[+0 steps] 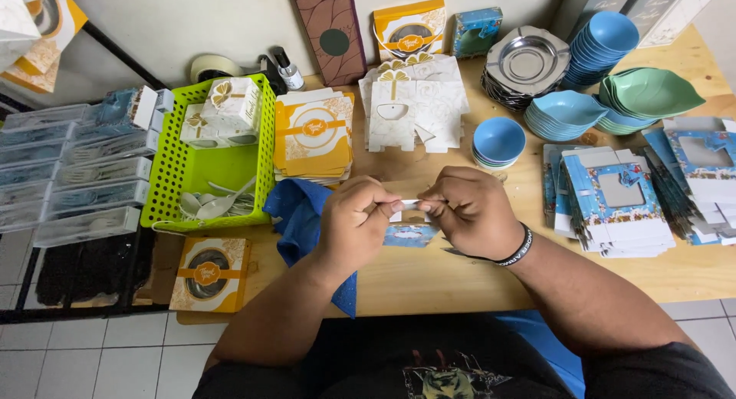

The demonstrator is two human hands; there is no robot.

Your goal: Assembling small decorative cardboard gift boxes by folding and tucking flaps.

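My left hand and my right hand meet over the front of the wooden table. Between their fingertips they pinch a small white strip. Just under the hands lies a small blue flat box piece with a cloud-shaped window. A blue cloth lies beside my left hand. A black wristband sits on my right wrist.
A lime green basket holds white boxes and plastic spoons at left. Yellow box blanks, white box blanks, blue bowls, metal trays, green leaf plates and blue box blanks cover the table.
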